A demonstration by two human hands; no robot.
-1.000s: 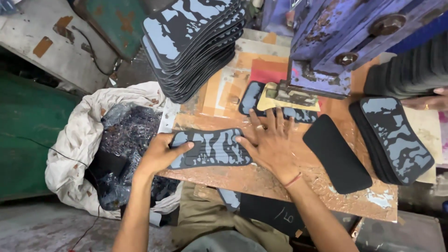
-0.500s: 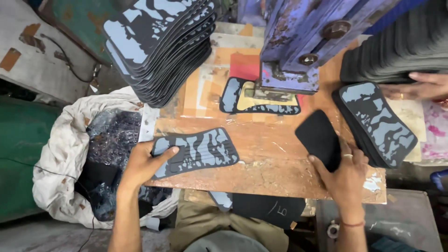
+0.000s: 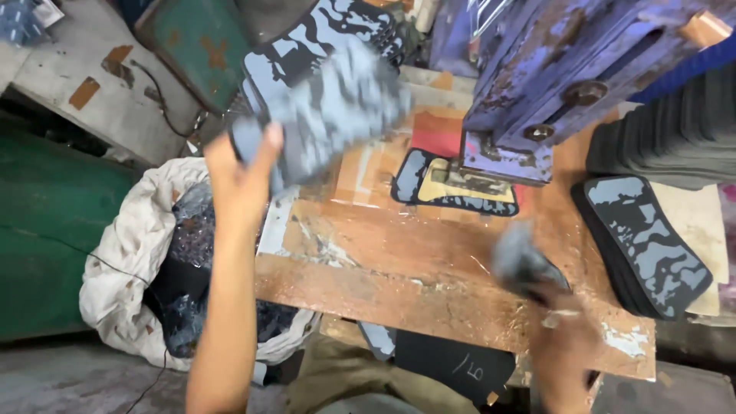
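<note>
Head view, left hand [image 3: 241,172] grip holding blurred grey-patterned sheet [image 3: 330,107], right hand [image 3: 563,345] grip seemingly around dark piece [image 3: 521,261]

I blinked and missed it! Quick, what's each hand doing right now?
Left hand: closed on a camouflage-patterned sheet, lifted toward the stack.
Right hand: blurred, gripping a dark sheet over the wooden table.

Worn brown wooden surface [image 3: 399,261], scratched and paint-flecked, fills centre frame. Blue-purple metal press [image 3: 567,69] stands at upper right. Grey concrete floor [image 3: 77,383] at lower left. Dark green panel [image 3: 38,230] along left edge. White cloth sack [image 3: 126,261] of dark scraps sits beside the surface. Lighting dim, even.
</note>
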